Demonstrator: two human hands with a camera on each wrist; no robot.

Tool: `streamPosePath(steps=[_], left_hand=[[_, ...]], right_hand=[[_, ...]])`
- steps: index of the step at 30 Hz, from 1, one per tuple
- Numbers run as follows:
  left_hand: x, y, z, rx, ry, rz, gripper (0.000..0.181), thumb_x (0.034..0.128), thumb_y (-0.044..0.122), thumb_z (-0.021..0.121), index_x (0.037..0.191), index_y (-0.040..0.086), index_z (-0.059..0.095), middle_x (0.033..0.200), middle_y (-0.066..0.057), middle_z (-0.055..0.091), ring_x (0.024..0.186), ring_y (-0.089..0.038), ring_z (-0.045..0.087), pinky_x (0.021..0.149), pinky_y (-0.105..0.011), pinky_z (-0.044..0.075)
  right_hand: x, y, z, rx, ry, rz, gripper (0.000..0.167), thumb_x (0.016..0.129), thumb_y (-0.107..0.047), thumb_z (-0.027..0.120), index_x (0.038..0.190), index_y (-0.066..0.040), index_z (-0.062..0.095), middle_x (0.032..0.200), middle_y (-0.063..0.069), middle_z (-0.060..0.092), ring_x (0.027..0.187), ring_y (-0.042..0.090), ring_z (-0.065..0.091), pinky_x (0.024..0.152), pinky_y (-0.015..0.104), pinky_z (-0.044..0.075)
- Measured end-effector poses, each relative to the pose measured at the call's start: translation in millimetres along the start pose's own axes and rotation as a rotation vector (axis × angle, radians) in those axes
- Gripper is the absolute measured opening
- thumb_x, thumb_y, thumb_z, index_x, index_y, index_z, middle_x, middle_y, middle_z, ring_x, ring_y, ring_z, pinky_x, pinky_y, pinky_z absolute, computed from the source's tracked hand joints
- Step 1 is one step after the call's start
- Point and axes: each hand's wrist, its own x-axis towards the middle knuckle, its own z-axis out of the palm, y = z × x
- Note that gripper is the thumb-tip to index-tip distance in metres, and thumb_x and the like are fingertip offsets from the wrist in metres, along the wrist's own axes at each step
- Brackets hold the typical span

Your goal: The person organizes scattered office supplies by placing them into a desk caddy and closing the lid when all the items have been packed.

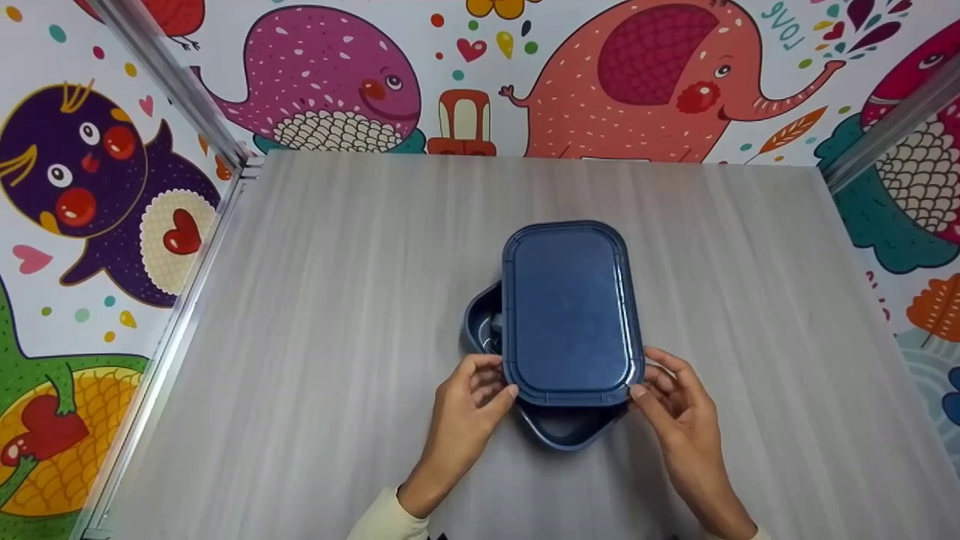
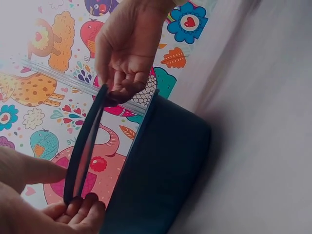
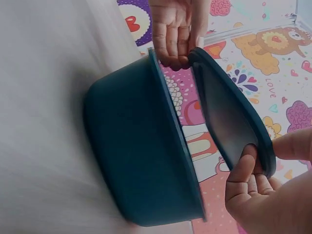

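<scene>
A dark blue rectangular lid (image 1: 570, 307) with rounded corners is held above a matching blue container (image 1: 566, 431). My left hand (image 1: 469, 401) pinches the lid's near left corner between thumb and fingers. At the near right corner, my right hand (image 1: 682, 420) pinches the same lid. Both wrist views show a gap between the lid (image 3: 234, 107) and the rim of the container (image 3: 141, 141), which stands upright, turned at an angle to the lid. Something small and greyish (image 1: 496, 322) shows inside at the left; the lid hides the rest of the interior.
The container stands on a pale wood-grain table (image 1: 337, 300). Panels printed with cartoon animals (image 1: 645, 75) rise behind and at both sides, with metal frame bars (image 1: 172, 82) at the corners.
</scene>
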Motion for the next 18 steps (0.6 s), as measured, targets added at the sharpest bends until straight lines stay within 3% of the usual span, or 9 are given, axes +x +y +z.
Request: streamPosePath(steps=[9, 18], left_hand=[[3.9, 1.4, 7.3, 0.019, -0.004, -0.016, 0.038, 0.0974, 0.004, 0.081, 0.131, -0.006, 0.067, 0.112, -0.016, 0.074, 0.098, -0.021, 0.071, 0.083, -0.028, 0.059], [6.3, 4.1, 16.7, -0.008, -0.051, -0.029, 0.041, 0.0983, 0.001, 0.078, 0.137, -0.006, 0.067, 0.121, -0.016, 0.072, 0.098, -0.018, 0.070, 0.084, -0.025, 0.059]], right_hand=[[1.7, -22.9, 0.8, -0.050, -0.008, -0.136, 0.050, 0.105, 0.012, 0.065, 0.154, 0.007, 0.053, 0.126, 0.020, 0.072, 0.110, 0.022, 0.074, 0.089, 0.029, 0.060], [3.1, -37.4, 9.7, 0.014, 0.037, -0.223, 0.051, 0.102, 0.017, 0.064, 0.152, 0.011, 0.056, 0.122, 0.023, 0.070, 0.109, 0.025, 0.073, 0.092, 0.026, 0.058]])
